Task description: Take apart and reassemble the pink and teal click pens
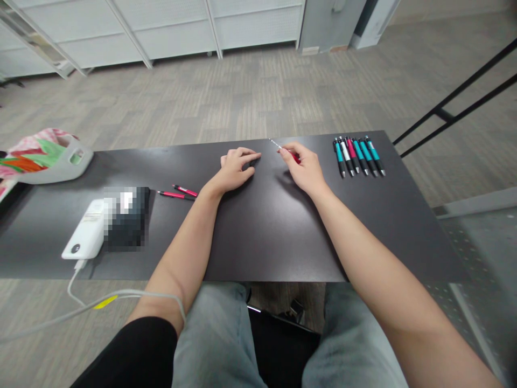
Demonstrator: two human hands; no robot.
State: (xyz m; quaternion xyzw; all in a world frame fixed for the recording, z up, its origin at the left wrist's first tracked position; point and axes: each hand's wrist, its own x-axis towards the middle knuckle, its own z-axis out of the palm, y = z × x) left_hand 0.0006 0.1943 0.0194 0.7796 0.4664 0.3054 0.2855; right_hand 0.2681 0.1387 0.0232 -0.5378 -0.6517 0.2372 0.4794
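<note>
My left hand [234, 171] rests low over the table, its thumb and index finger about a small black pen part [253, 162]; the other fingers partly cover it. Held between the fingers of my right hand [304, 164] is a red pen barrel [296, 157], mostly hidden by the hand. A thin silver piece [275, 143] sticks out of it toward the upper left. Two red pens [176, 195] lie left of my left forearm. To the right of my right hand, several pens [358, 156] in teal, white and red with black grips lie side by side.
The dark table [266, 231] spans the view. On its left are a white power bank [85, 229] with a cable [121, 293] crossing my left forearm, a blurred-out black object [128, 221], and a white basket [67, 164] of colourful cloth. Black metal bars [456, 102] stand at right.
</note>
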